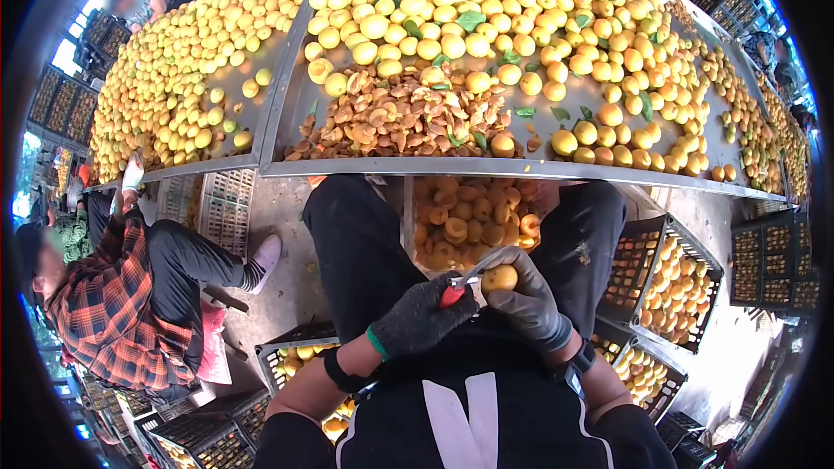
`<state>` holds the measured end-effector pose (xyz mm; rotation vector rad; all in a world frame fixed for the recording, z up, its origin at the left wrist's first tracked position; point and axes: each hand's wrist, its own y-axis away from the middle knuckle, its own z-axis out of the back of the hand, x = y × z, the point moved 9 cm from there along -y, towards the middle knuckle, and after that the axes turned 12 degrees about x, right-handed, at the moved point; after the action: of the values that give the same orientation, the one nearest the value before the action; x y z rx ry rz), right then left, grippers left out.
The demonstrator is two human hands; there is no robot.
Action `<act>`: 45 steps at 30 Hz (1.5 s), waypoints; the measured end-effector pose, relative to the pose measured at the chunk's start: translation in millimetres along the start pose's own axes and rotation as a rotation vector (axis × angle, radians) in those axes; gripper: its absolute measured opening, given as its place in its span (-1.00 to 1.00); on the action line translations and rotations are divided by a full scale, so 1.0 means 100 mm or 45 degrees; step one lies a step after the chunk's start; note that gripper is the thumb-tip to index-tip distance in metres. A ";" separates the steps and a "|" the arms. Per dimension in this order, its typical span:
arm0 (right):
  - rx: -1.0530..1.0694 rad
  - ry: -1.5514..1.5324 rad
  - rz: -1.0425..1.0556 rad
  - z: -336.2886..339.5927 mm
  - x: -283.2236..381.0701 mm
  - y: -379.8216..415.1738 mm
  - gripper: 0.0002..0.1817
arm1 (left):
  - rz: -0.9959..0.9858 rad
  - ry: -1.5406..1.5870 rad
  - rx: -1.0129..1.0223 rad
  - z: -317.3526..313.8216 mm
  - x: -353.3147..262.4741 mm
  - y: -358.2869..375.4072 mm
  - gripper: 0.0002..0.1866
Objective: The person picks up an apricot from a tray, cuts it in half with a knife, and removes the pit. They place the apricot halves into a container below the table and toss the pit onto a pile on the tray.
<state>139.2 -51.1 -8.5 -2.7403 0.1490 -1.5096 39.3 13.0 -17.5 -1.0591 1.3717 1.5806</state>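
Observation:
My left hand (426, 316), in a dark knitted glove with a green cuff, is closed around a small red-handled tool (452, 295). The tool's metal end touches or nearly touches an apricot (499, 278); its exact kind is hard to make out. That apricot is gripped by my right hand (529, 300), in a grey coated glove, fingers wrapped around its side. Both hands are close together above my lap. Beyond them, between my knees, a crate of orange apricots (473, 217) sits under the table edge.
A metal-rimmed table (391, 167) bears many yellow apricots (434, 0), leaves and a heap of brown pits (408, 113). Black crates of fruit (678, 287) stand at my right. To the left sits a co-worker in a plaid shirt (122, 321), beside a white crate (228, 208).

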 end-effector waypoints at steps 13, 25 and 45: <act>0.054 0.272 -0.104 -0.10 -0.03 0.07 -0.63 | -0.014 0.098 0.106 -0.15 0.03 -0.02 -0.72; -0.110 0.382 -0.553 -0.03 -0.12 0.08 -0.62 | -0.242 -0.619 0.059 -0.06 0.01 -0.20 -0.62; -0.109 -0.282 0.173 0.43 0.25 0.01 -0.42 | -0.112 -0.022 -0.105 0.19 -0.21 -0.07 -0.59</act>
<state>188.8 -56.3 -10.2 -2.8706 0.3962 -1.1856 51.4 32.3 0.7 -1.1367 1.2407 1.5898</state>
